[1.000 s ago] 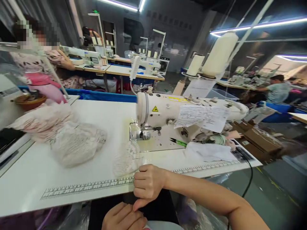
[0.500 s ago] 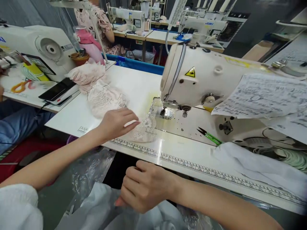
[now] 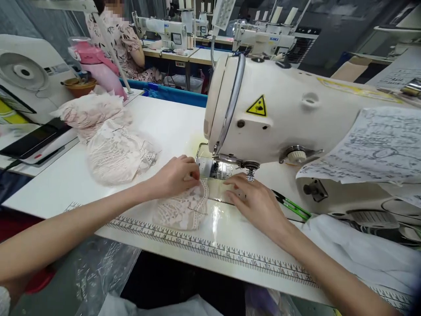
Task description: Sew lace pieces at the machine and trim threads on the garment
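A pale lace piece [image 3: 182,208] with a scalloped edge lies flat on the white table, just in front of the sewing machine's [image 3: 263,109] needle area. At its upper edge my left hand [image 3: 180,176] is closed, thumb and fingers pinched on the lace. To the right of the presser foot [image 3: 217,169], my right hand [image 3: 255,199] reaches over the needle plate with its thumb and fingers apart and nothing visible between them. Left of my hands sits a rounded pile of lace pieces [image 3: 115,153], and behind that a pinkish pile of fabric [image 3: 94,112].
Green-handled thread snips [image 3: 296,207] lie beside my right wrist. White cloth [image 3: 355,245] covers the table at right. A printed ruler [image 3: 197,245] runs along the front edge. A phone [image 3: 34,138], a pink bottle [image 3: 95,66] and a seated person [image 3: 115,44] are at left.
My right hand has risen from below the table edge to beside the presser foot. My left hand has closed on the lace piece's upper edge. The view has moved closer to the machine.
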{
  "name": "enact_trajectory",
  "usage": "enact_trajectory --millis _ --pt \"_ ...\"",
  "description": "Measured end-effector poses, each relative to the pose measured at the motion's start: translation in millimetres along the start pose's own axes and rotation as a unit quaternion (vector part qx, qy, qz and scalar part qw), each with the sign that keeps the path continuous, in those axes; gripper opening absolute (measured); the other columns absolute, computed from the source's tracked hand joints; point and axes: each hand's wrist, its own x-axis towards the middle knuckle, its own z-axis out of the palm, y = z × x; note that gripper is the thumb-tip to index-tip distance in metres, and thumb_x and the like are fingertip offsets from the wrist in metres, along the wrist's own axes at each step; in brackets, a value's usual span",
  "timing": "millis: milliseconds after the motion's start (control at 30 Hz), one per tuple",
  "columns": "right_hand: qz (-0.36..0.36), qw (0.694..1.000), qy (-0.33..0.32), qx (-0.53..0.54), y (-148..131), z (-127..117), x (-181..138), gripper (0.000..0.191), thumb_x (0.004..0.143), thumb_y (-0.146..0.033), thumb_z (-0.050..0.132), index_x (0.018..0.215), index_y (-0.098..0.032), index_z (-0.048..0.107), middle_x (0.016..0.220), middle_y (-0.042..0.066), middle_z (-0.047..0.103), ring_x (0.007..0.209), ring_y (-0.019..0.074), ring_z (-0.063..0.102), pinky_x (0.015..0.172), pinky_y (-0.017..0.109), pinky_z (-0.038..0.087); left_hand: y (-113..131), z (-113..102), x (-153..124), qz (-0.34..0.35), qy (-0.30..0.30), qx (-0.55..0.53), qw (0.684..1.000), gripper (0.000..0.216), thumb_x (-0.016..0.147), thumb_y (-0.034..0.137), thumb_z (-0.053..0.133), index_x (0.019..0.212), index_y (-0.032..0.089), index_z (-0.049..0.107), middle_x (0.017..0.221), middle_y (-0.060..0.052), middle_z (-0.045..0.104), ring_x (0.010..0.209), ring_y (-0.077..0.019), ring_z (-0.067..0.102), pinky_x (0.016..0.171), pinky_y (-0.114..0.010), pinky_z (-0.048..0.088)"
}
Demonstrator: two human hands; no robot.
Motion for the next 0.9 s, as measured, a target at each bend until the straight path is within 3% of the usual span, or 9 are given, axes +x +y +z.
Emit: enact_trajectory --millis 67,167,267,333,433,533,633,767,900 --pt "0.067 0.997 -0.007 0.036 3.6 1.2 13.6 0.025 0.095 -0.035 0.050 0.105 -0.022 0.068 0.099 0.006 0.069 0.082 0.0232 0.065 0.072 0.037 0.050 10.9 -4.2 -3.8 0.010 -0.032 -0.151 0.988 0.011 0.091 0.029 0.056 0.088 0.019 0.060 0.091 -0.004 0.064 0.086 -0.0182 0.059 0.071 -0.030 0.047" --pt "0.111 0.979 -0.008 0.169 2.8 -0.2 27.6 0.049 0.098 -0.053 0.036 0.089 -0.020 0.071 0.083 0.006 0.069 0.078 0.0213 0.065 0.072 0.034 0.050 31.2 -14.9 -14.6 0.015 -0.133 -0.370 0.919 0.011 0.093 0.031 0.052 0.089 0.021 0.053 0.079 0.001 0.061 0.067 -0.0120 0.057 0.055 -0.022 0.045" --pt "0.108 0.942 -0.081 0.307 -2.8 -2.6 31.5 0.061 0.100 -0.056 0.024 0.087 -0.018 0.070 0.070 0.003 0.066 0.062 0.0157 0.062 0.057 0.027 0.047 38.1 -21.8 -18.2 0.016 -0.188 -0.439 0.878 0.006 0.092 0.028 0.054 0.091 0.023 0.052 0.076 0.003 0.060 0.056 -0.0090 0.053 0.046 -0.020 0.040" --pt "0.094 0.951 -0.090 0.281 -5.2 -0.2 30.0 0.050 0.100 -0.052 0.031 0.089 -0.021 0.069 0.073 0.001 0.067 0.056 0.0130 0.058 0.053 0.026 0.044 31.8 -18.9 -14.7 0.015 -0.166 -0.410 0.897 0.006 0.090 0.027 0.057 0.094 0.023 0.054 0.085 0.001 0.064 0.056 -0.0083 0.054 0.045 -0.019 0.041" --pt "0.077 0.992 -0.012 0.104 -3.9 11.0 26.8 0.027 0.095 -0.045 0.048 0.094 -0.025 0.067 0.080 -0.001 0.068 0.059 0.0130 0.058 0.058 0.026 0.044 13.7 -5.4 -5.0 -0.002 -0.071 -0.294 0.953 0.006 0.089 0.022 0.058 0.094 0.022 0.057 0.085 0.001 0.065 0.057 -0.0084 0.054 0.046 -0.019 0.040" --pt "0.074 0.996 0.045 -0.009 -0.6 24.0 27.6 0.032 0.090 -0.052 0.056 0.103 -0.023 0.063 0.077 0.002 0.067 0.064 0.0176 0.060 0.057 0.028 0.043 -0.4 8.1 3.3 -0.012 -0.035 -0.176 0.984 0.009 0.087 0.018 0.058 0.095 0.022 0.058 0.076 0.003 0.064 0.054 -0.0096 0.054 0.046 -0.019 0.037" --pt "0.051 0.996 0.066 -0.037 1.1 31.9 32.6 0.044 0.085 -0.062 0.058 0.102 -0.021 0.061 0.082 0.007 0.067 0.073 0.0221 0.061 0.057 0.030 0.044 -4.6 15.6 5.7 -0.019 -0.018 -0.098 0.995 0.010 0.087 0.018 0.058 0.096 0.023 0.058 0.072 0.005 0.065 0.050 -0.0103 0.052 0.046 -0.021 0.035" --pt "0.013 0.997 0.068 -0.031 4.5 36.2 39.6 0.034 0.092 -0.055 0.052 0.095 -0.022 0.060 0.084 0.007 0.065 0.069 0.0190 0.059 0.060 0.031 0.045 -5.0 20.3 1.4 -0.006 0.012 -0.053 0.998 0.014 0.085 0.018 0.061 0.097 0.025 0.058 0.085 0.005 0.070 0.050 -0.0099 0.054 0.049 -0.022 0.037" --pt "-0.004 0.998 0.064 -0.017 9.6 40.5 45.1 0.029 0.093 -0.051 0.050 0.090 -0.024 0.059 0.077 0.003 0.064 0.061 0.0164 0.056 0.061 0.032 0.045 -5.9 22.4 -1.9 -0.010 0.047 -0.032 0.998 0.012 0.085 0.021 0.062 0.096 0.023 0.059 0.082 0.004 0.069 0.054 -0.0116 0.056 0.049 -0.023 0.036"
